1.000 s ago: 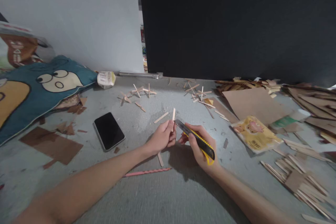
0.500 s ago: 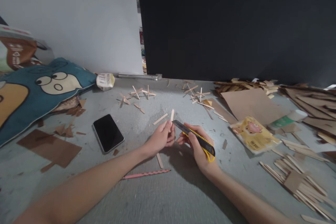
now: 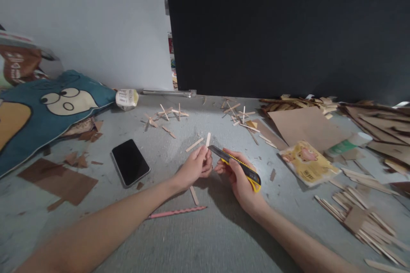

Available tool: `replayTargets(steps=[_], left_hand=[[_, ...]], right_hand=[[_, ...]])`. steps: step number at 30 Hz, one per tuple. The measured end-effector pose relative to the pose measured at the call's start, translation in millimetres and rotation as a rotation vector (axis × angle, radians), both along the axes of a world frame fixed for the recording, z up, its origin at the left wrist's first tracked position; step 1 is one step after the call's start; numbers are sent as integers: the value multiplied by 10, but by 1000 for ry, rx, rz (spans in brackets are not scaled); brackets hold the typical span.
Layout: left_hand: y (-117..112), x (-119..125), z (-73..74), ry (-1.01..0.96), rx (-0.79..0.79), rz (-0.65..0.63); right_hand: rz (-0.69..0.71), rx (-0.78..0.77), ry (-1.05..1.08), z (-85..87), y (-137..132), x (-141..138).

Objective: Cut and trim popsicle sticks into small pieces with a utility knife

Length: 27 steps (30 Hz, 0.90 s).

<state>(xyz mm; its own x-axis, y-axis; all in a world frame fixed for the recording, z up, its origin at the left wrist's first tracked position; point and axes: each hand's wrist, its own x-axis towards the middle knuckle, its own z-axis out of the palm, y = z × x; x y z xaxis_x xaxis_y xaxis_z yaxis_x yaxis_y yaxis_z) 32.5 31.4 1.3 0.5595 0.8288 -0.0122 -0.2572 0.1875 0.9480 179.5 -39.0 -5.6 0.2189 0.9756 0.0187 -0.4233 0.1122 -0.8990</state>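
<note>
2 hands work over the grey floor: the left hand pinches 1 upright wooden stick, the right hand clasps 1 yellow-black utility knife, blade tip touching it. 1 phone lies left. Scattered sticks blur, uncountable.

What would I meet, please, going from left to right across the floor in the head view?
Blue cushion → black phone → left hand pinching a wooden stick → right hand gripping the utility knife → yellow packet → stacked cardboard strips.
</note>
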Motion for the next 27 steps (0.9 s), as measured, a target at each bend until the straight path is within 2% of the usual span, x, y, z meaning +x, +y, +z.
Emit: replayTargets(steps=[9,19,27], left_hand=[[25,10,-30,-52,-8,-17],[37,6,-30,-59,1,-23],[42,-7,-13,-61,-14,-31]], right_hand=[[-28,-29,137,2,24,-43],[-14,-126,236,35,69,-21],[-5,-173,198,-10,108,29]])
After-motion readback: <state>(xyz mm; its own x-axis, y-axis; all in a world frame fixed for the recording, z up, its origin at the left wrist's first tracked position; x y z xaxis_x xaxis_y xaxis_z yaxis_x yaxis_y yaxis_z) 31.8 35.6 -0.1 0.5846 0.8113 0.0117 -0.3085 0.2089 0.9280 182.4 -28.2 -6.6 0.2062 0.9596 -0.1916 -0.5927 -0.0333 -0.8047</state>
